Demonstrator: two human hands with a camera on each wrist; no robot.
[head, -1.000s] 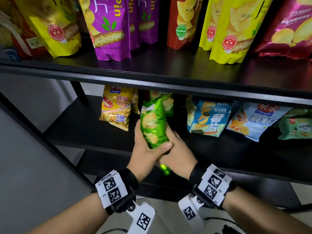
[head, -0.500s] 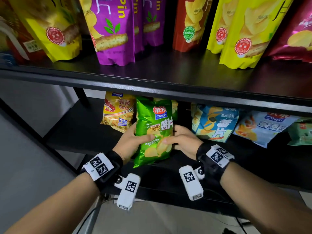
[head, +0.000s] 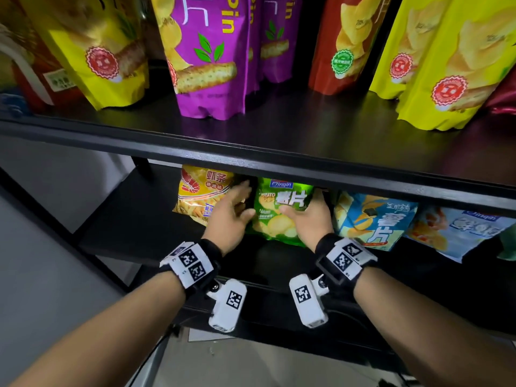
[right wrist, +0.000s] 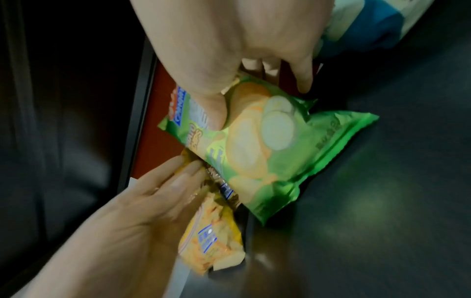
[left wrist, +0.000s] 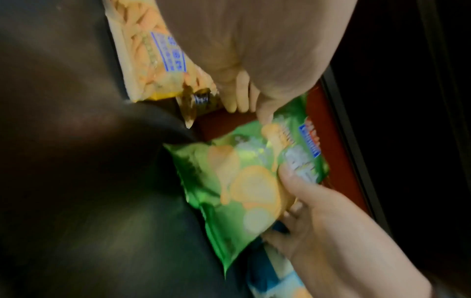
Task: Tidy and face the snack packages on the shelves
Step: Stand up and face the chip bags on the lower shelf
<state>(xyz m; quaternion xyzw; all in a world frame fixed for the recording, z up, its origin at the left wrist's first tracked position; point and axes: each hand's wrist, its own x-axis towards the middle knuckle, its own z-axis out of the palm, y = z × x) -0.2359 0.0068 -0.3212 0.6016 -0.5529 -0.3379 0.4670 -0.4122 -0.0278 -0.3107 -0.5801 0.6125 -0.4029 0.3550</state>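
your right hand (head: 305, 219) pinches the green chip bag (head: 279, 210) on the lower shelf (head: 134, 219), thumb on the printed front, other fingers curled behind the bag's 3 o'clock edge; right wrist view shows the thumb (right wrist: 211, 113) pressed on the front near the top print. the bag stands face-out and leans back, top edge tucked just under the lip of the upper shelf (head: 251, 152), bottom edge on the lower shelf board.

your left hand (head: 229, 216) is at the bag's 9 o'clock side, fingers straight and loosely together, reaching into the gap between the green bag and the yellow shrimp-stick bag (head: 201, 196). thumb tip touches the green bag's left edge. in the left wrist view the fingertips (left wrist: 239, 100) point into that gap, beside the yellow bag's corner; cannot tell if they touch it.

at 3 o'clock of the green bag, just beside your right hand, sits the blue chip bag (head: 371, 219), leaning, and past it a pale blue bag (head: 452, 230) tilted over, its print reading sideways. a green pack (head: 506, 241) is cut off at the far 3 o'clock edge.

upper shelf at 12 o'clock: tall yellow bags (head: 95, 51) at 10 o'clock, purple bags (head: 212, 57), a red bag (head: 346, 43), more yellow bags (head: 446, 60) at 2 o'clock, all standing upright, faces forward.

both wrists carry marker bands (head: 192, 263).
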